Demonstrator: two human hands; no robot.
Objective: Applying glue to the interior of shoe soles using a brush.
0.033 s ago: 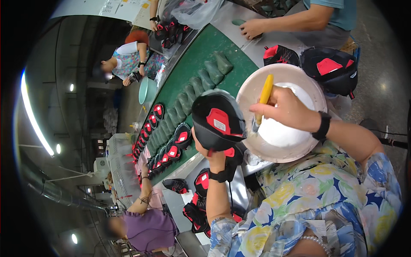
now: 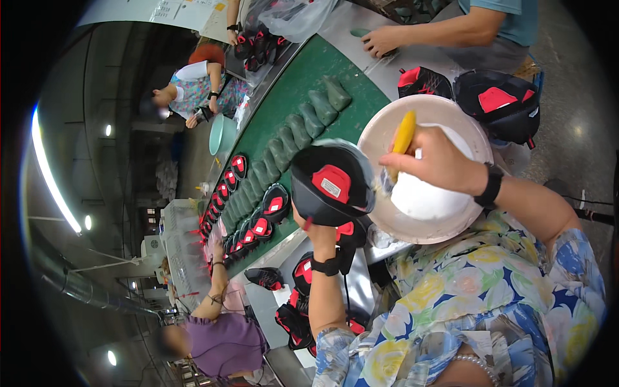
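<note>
My left hand point(image 2: 320, 235) grips a black shoe upper point(image 2: 308, 192) with a red lining and a pale label inside, its opening turned up toward me. The fingers are mostly hidden behind it. My right hand point(image 2: 438, 158) is closed round a yellow-handled brush point(image 2: 405, 133), bristles down, between the upper and the white liquid point(image 2: 422, 203). That liquid lies in a wide pale pink basin point(image 2: 377, 126), whose left wall is right beside the shoe upper. The bristles are blurred.
A green conveyor belt point(image 2: 351, 76) carries a row of dark green shoe lasts point(image 2: 284, 138) and rows of black-red uppers point(image 2: 239, 166). More uppers point(image 2: 304, 271) lie beside my left forearm. Co-workers sit around the belt; one co-worker's hand point(image 2: 382, 42) is beyond the basin.
The brush has tilted a little and shifted slightly with my right hand. The shoe upper in my left hand has moved slightly right and down.
</note>
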